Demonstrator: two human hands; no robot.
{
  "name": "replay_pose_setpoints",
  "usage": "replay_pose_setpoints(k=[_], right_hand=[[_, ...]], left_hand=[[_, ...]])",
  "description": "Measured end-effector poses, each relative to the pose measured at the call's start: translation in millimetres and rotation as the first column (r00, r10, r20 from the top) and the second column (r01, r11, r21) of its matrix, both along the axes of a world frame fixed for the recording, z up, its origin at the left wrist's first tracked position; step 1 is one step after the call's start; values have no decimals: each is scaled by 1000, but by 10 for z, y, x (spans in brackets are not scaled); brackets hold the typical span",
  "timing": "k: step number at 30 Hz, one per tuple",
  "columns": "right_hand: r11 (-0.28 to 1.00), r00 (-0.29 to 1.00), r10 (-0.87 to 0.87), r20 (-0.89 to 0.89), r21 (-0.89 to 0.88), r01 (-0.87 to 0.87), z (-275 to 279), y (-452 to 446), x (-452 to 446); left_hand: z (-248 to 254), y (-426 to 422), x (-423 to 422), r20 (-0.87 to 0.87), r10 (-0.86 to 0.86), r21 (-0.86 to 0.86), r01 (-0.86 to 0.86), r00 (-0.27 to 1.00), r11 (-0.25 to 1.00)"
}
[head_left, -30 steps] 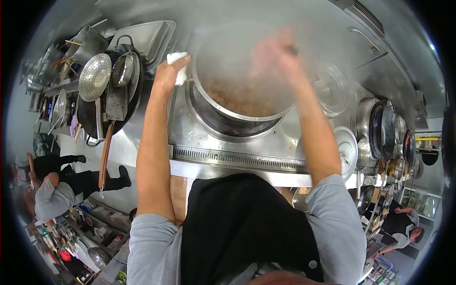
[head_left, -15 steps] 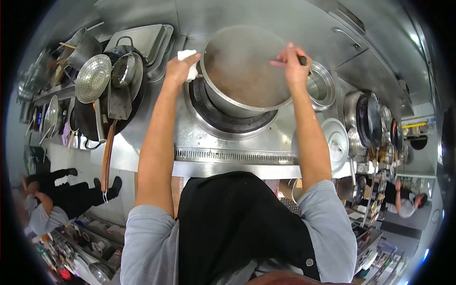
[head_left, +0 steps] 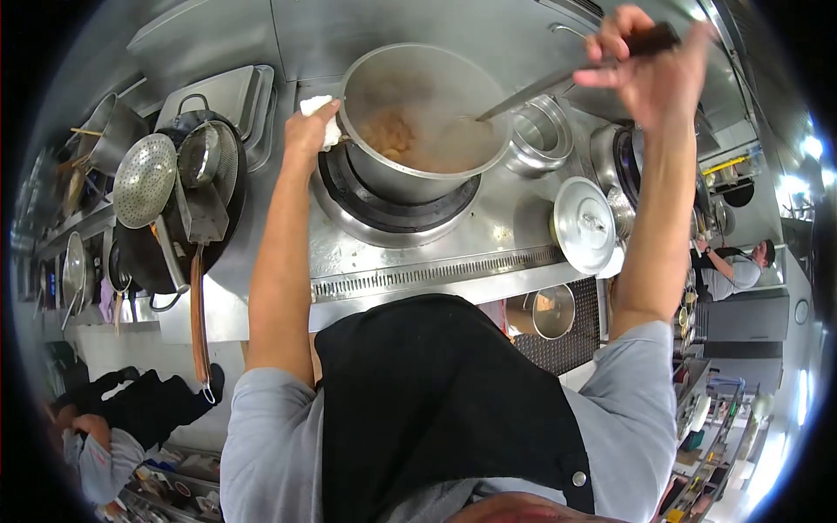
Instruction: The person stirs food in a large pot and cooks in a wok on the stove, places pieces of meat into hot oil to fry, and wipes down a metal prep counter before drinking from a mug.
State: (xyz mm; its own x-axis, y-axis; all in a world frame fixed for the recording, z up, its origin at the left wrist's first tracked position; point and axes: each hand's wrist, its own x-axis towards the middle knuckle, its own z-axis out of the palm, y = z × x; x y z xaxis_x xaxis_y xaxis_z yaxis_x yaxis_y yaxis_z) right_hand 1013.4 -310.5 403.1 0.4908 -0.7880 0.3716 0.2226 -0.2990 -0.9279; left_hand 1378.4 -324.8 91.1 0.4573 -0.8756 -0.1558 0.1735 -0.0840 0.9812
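R fingers (head_left: 600,78) rose w/ utensil (head_left: 534,92) since prev.

Silver-grey pot (head_left: 397,180), brown chunks (head_left: 388,132), white cloth (head_left: 332,133), black apron (head_left: 445,383)

The left hand (head_left: 305,135) holds a crumpled white cloth (head_left: 332,132) beside a large, round, steaming grey metal pot (head_left: 405,179); the blurred right hand (head_left: 649,87) holds a long, dark-handled metal utensil (head_left: 542,89) reaching inside.
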Motion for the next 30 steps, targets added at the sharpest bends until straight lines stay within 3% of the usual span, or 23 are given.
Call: replay_pose_setpoints(k=[2,4,7,8,11,13,17,19,21,23,25,28,30], right_hand=[[915,964,-219,-149,313,256,72,-166,192],[964,919,-90,-384,199,177,-312,-617,98],[888,947,-234,-221,349,301,-1302,-501,135],[906,976,-200,-86,363,218,-1647,-406,5],[942,917,-302,259,229,246,-2256,272,-81],[959,889,-279,363,49,281,-2659,485,36],[925,897,-252,363,-180,333,-3180,484,464],[906,914,-253,316,-254,339,-3126,470,456],[984,968,-164,192,-30,173,-2795,498,282],[988,984,-110,139,-95,124,-2318,531,62],[949,978,-191,89,-237,207,-1830,572,-82],[952,968,-174,183,-222,213,-1516,306,-150],[926,885,-346,312,-40,376,-1601,-137,-67]], left_hand=[[28,30,-27,-18,-38,-1,38,999,999],[37,21,-10,4,-32,39,31,999,999],[81,35,-17,35,-29,71,26,999,997],[72,27,-22,40,-19,75,16,999,997],[36,-12,-15,57,35,23,-36,998,999],[19,0,-33,18,9,42,-10,1000,999],[-7,-14,-20,73,8,43,-11,997,999],[-10,-35,0,62,-4,32,2,998,999],[-33,-49,5,38,-19,23,18,999,1000],[-44,-79,16,34,-15,9,14,999,1000],[-10,-65,8,40,-13,21,13,999,1000],[-20,-67,7,33,-4,16,3,999,1000],[-28,-60,2,20,0,1,0,1000,1000]])
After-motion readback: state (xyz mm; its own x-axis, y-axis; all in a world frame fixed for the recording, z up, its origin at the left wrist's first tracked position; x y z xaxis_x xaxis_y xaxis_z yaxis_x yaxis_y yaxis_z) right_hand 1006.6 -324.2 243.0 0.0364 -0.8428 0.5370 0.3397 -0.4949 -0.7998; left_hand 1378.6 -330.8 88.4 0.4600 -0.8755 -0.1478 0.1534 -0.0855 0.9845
